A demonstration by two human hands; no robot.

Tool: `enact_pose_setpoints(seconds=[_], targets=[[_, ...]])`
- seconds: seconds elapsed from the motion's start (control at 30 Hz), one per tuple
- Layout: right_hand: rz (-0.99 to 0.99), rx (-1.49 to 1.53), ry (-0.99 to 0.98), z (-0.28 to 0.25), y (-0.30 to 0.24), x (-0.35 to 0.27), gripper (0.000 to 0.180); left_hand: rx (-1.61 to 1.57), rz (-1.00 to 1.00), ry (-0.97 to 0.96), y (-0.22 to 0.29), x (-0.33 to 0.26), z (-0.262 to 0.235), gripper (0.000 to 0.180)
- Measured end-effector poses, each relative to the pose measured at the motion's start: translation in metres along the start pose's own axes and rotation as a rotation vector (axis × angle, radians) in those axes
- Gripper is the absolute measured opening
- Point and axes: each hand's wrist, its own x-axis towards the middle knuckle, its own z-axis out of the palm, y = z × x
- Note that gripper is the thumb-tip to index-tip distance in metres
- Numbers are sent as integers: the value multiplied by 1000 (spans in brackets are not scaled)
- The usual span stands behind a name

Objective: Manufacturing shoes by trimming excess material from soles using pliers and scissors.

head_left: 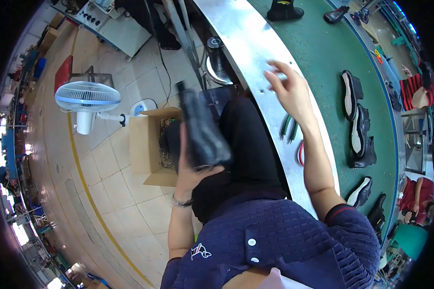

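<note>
My left hand point(190, 171) is wrapped round a black leather boot point(202, 127), holding it above my lap. The boot is smeared by motion, and part of my hand is behind it. Over the shiny metal strip point(241, 36) along the workbench, my right hand point(291, 91) is raised with its fingers apart and nothing in them. Below that hand, a tool with green handles point(288, 126) lies on the metal. Near it is a red loop-shaped thing point(301, 153), partly hidden by my right forearm.
Several black shoes point(357, 123) with white edges stand on the green belt point(318, 53), with a black boot point(283, 10) at its far end. An open cardboard box point(142, 144) sits left of my legs. Beyond it stands a fan point(87, 98). Another person point(417, 200) is at far right.
</note>
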Motion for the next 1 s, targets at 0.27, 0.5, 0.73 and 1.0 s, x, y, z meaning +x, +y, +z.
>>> enact_pose_setpoints(seconds=[0.27,0.5,0.73,1.0], targets=[[416,-886,-53,-10,151,-86,84,-303,-289,168,26,-25,-48,55],[500,-562,-162,-21,158,-78,56,-376,-279,132,29,8,-25,58],[714,512,-430,6,31,-68,32,-251,-198,54,23,25,-19,84],[713,580,-1021,65,-74,-28,67,-286,60,118,35,65,-45,74]])
